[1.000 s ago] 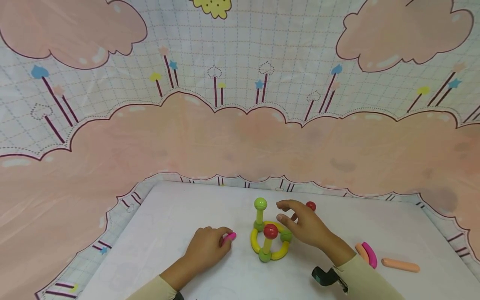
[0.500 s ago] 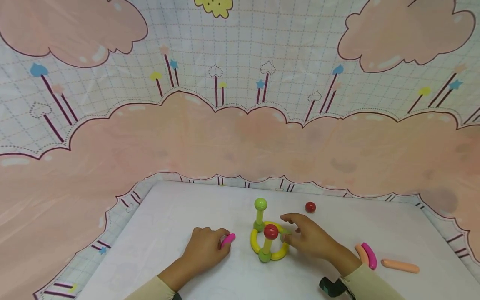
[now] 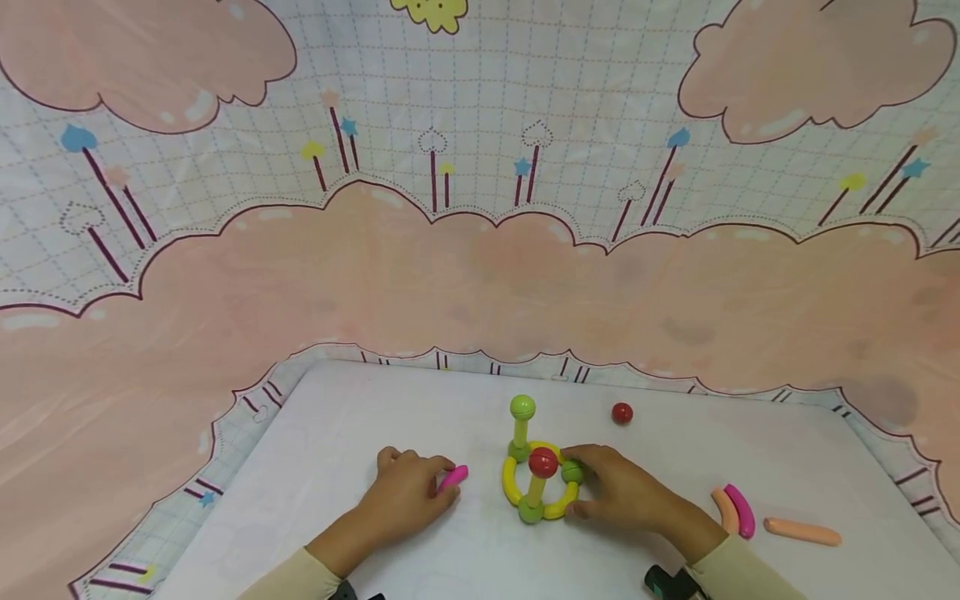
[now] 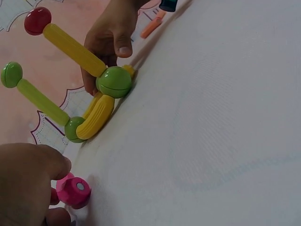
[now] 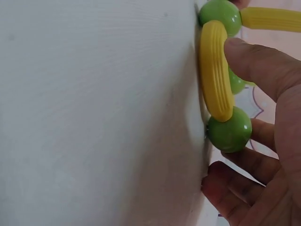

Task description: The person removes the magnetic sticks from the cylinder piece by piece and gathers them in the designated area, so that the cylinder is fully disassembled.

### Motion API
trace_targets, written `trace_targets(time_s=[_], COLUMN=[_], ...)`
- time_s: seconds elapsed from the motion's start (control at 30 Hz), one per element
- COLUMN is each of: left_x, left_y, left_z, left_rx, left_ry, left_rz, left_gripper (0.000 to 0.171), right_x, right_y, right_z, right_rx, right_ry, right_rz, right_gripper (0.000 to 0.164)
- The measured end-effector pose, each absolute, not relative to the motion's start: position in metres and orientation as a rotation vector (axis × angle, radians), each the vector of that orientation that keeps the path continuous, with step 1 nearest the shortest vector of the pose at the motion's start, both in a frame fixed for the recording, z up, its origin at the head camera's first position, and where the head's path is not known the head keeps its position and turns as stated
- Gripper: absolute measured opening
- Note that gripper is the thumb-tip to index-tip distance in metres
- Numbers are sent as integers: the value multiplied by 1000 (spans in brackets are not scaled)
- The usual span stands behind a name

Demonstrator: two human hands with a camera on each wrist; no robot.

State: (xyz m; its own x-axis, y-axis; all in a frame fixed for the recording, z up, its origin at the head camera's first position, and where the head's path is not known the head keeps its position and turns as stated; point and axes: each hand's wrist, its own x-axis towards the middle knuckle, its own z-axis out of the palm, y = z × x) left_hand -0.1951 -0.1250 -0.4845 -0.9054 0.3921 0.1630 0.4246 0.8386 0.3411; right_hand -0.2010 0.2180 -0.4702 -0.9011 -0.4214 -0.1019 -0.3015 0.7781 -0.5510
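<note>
On the white table stands a toy frame of magnetic rods and balls. Its base is a ring of yellow curved rods (image 3: 510, 485) joined by green balls (image 5: 229, 129). Two upright rods rise from it, one topped by a red ball (image 3: 543, 462), the other by a light green ball (image 3: 522, 407). My right hand (image 3: 630, 496) grips the ring's right side, thumb on a yellow curved rod (image 5: 215, 70) and fingers around the green ball below it. Left of the frame, my left hand (image 3: 405, 496) pinches a short pink rod (image 3: 453, 477), whose end shows a silvery disc in the left wrist view.
A loose red ball (image 3: 622, 413) lies behind my right hand. To the right rest a curved pink rod (image 3: 739, 510), a curved orange rod (image 3: 724, 509) and a straight orange rod (image 3: 802, 532). A patterned cloth (image 3: 480, 283) hangs behind the table.
My right hand has come down from above the ring and now holds its right side. The left hand keeps the pink rod and has shifted slightly left.
</note>
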Motion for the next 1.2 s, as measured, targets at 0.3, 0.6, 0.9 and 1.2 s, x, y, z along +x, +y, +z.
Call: trace_targets(time_s=[0.3, 0.6, 0.9, 1.2], left_x=[-202, -206, -205, -208], left_y=[-139, -148, -146, -146], left_z=[-485, -486, -485, -486], left_rx=[-760, -1067, -1128, -1142], left_ry=[-2930, -2918, -2946, -2944], left_rz=[-785, -785, -778, -779], left_gripper=[45, 69, 63, 58], right_x=[-200, -198, -198, -197], right_y=[220, 221, 223, 224], right_z=[-473, -473, -474, -475], right_rx=[-551, -470, -500, -489], right_ry=[2773, 2790, 2795, 2801], right_rz=[-759, -716, -726, -741], right_gripper=[80, 84, 87, 86])
